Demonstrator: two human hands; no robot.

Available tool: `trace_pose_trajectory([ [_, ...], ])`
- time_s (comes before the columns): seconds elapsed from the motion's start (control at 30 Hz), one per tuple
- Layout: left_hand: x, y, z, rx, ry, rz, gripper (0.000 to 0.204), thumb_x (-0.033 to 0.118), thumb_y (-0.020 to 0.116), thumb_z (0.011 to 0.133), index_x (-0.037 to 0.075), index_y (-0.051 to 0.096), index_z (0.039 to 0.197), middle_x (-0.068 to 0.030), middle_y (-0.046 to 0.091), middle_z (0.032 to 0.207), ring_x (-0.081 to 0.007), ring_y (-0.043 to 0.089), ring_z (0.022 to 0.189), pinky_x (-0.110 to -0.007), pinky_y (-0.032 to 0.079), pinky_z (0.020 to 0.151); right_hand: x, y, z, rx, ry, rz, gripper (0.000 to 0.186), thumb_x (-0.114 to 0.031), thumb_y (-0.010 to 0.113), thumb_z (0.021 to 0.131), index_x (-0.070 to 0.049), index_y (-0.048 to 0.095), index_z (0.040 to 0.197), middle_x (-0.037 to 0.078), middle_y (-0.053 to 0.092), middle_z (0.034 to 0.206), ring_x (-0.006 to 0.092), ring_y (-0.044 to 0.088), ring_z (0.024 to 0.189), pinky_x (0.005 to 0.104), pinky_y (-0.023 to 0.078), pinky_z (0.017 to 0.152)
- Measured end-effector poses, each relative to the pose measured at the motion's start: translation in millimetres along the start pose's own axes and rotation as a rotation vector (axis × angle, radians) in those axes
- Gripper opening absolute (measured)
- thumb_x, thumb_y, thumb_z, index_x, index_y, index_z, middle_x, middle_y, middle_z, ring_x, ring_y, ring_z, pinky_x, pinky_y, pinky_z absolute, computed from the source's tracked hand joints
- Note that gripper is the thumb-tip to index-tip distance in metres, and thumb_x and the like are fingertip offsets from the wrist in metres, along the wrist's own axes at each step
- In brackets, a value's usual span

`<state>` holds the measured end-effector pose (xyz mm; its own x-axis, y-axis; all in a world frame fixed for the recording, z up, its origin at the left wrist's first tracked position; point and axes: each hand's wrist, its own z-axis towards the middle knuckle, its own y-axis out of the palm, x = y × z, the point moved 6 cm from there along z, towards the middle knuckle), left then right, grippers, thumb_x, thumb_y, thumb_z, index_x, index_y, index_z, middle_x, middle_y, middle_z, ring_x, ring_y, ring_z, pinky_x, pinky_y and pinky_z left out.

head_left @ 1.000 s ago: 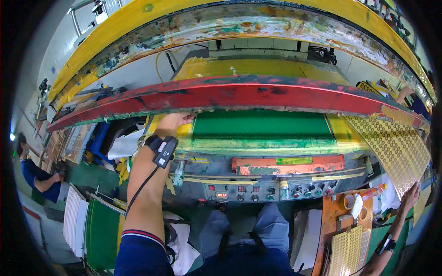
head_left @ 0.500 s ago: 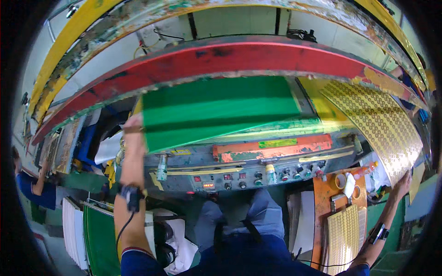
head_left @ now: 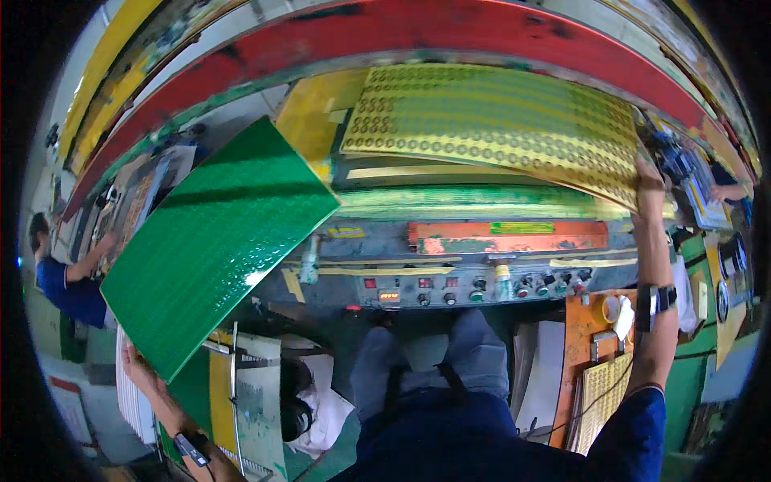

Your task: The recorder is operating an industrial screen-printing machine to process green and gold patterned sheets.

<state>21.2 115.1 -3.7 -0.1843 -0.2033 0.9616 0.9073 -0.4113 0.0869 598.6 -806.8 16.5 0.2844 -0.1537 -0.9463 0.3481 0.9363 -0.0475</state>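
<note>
A glossy green-coated panel (head_left: 221, 241) hangs tilted at the left, over the rack beside me. My left hand (head_left: 140, 365) grips its lower left edge, fingers partly hidden by the panel. At the right, my right hand (head_left: 650, 186) is closed on the right edge of a gold panel (head_left: 490, 124) patterned with rows of small round marks. That gold panel lies over the machine bed (head_left: 309, 120), beneath the red beam (head_left: 337, 36). Whether it rests flat on the bed I cannot tell.
A control panel (head_left: 434, 291) with knobs and buttons runs along the machine's front, below an orange bar (head_left: 510, 237). To my right, an orange table (head_left: 572, 337) bears a tape roll (head_left: 608, 309) and stacked gold panels (head_left: 602, 394). Another person (head_left: 68, 261) stands at the left.
My left hand has drawn the green panel off the machine bed, down and left toward the rack. My right hand has brought the gold panel from the right side over the bed.
</note>
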Motion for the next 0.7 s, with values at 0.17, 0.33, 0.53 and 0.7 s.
trace_pose_trajectory([
  [0.17, 23.0, -50.9, -13.9, 0.131, 0.040, -0.013, 0.027, 0.014, 0.047, 0.097, 0.000, 0.057, 0.118, -0.0119, 0.063, 0.112, -0.0216, 0.062, 0.098, -0.035, 0.051, 0.083, 39.6, 94.4, 42.3, -0.152, 0.065, 0.158, 0.024, -0.017, 0.054, 0.092, -0.006, 0.060, 0.113, 0.003, 0.060, 0.096, 0.0133, 0.056, 0.080, 0.0292, 0.047, 0.070],
  [0.33, 25.7, -48.4, -15.5, 0.112, 0.074, 0.025, 0.025, 0.015, 0.051, 0.096, 0.001, 0.059, 0.115, -0.0091, 0.063, 0.110, -0.0186, 0.061, 0.096, -0.033, 0.050, 0.083, 62.7, 119.8, 58.3, -0.374, 0.168, 0.361, 0.022, -0.014, 0.055, 0.093, -0.003, 0.057, 0.112, 0.006, 0.064, 0.100, 0.0126, 0.063, 0.085, 0.0289, 0.052, 0.074],
  [0.53, 34.0, -49.1, -14.3, 0.095, 0.072, 0.061, 0.028, 0.015, 0.050, 0.097, -0.001, 0.054, 0.119, -0.0115, 0.063, 0.110, -0.0179, 0.062, 0.096, -0.031, 0.052, 0.082, 96.1, 98.4, 71.1, -0.449, 0.264, 0.207, 0.029, -0.014, 0.053, 0.093, -0.003, 0.052, 0.120, 0.007, 0.060, 0.109, 0.0160, 0.062, 0.092, 0.0312, 0.053, 0.076],
  [0.7, 35.4, -43.5, -16.7, 0.100, 0.065, 0.053, 0.027, 0.014, 0.049, 0.097, -0.001, 0.055, 0.119, -0.0098, 0.064, 0.109, -0.0169, 0.062, 0.094, -0.030, 0.051, 0.081, 91.1, 93.3, 57.7, -0.359, 0.325, 0.178, 0.023, -0.010, 0.052, 0.090, -0.002, 0.055, 0.112, 0.007, 0.061, 0.098, 0.0158, 0.062, 0.080, 0.0309, 0.052, 0.071],
])
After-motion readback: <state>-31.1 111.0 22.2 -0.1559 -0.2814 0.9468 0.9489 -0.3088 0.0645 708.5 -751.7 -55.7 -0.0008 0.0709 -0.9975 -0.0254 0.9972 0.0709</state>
